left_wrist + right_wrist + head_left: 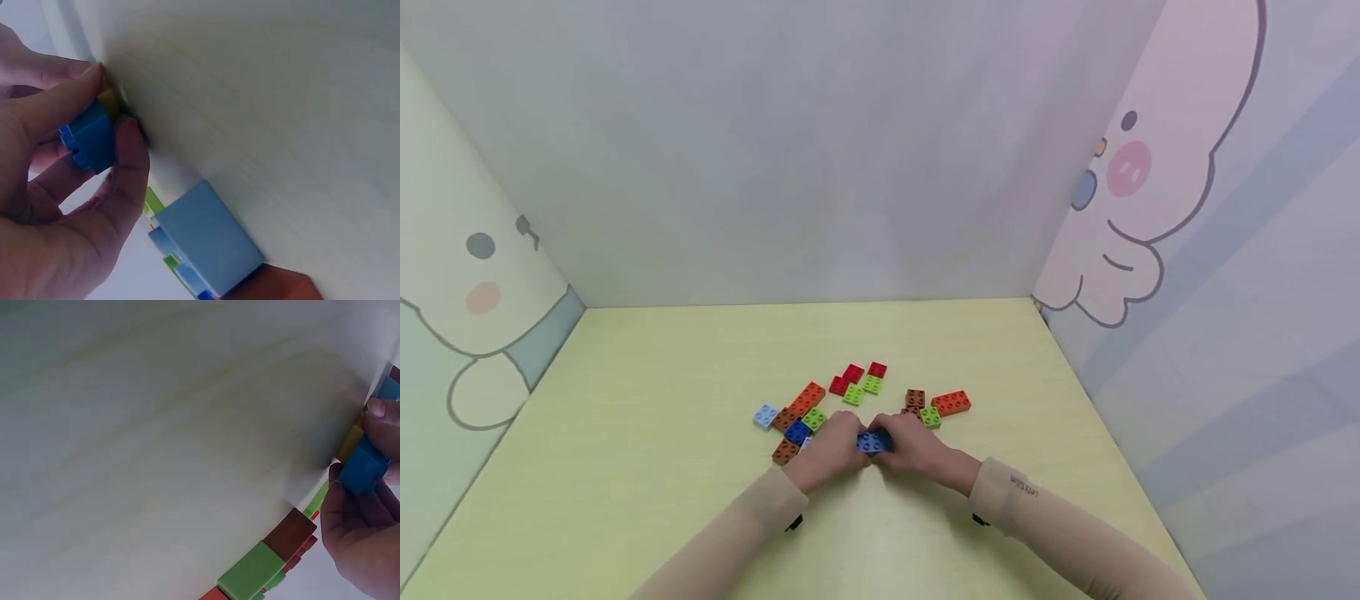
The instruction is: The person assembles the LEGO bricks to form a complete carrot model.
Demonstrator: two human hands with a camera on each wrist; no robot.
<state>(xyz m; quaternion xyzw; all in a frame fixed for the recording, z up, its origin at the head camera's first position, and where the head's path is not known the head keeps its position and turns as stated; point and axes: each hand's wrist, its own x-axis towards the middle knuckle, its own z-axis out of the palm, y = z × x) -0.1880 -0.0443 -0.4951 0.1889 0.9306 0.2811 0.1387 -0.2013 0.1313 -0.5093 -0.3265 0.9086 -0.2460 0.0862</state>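
Observation:
At the near middle of the table, both hands meet around a blue building brick [872, 442] with studs on top. My left hand [831, 450] grips it from the left with thumb and fingers. From the other side my right hand [919, 447] pinches its right end. Under the blue brick, a yellow brick [108, 100] shows in the left wrist view, low over the tabletop; the right wrist view also has this yellow brick [350, 442] below the blue one. Fingers cover much of both bricks.
Left of the hands lies a cluster with an orange brick [807, 399], a dark blue brick [798, 431] and a light blue brick [765, 416]. Red bricks [853, 372] and green ones lie farther back. On the right are an orange brick [951, 402] and a green brick [930, 417].

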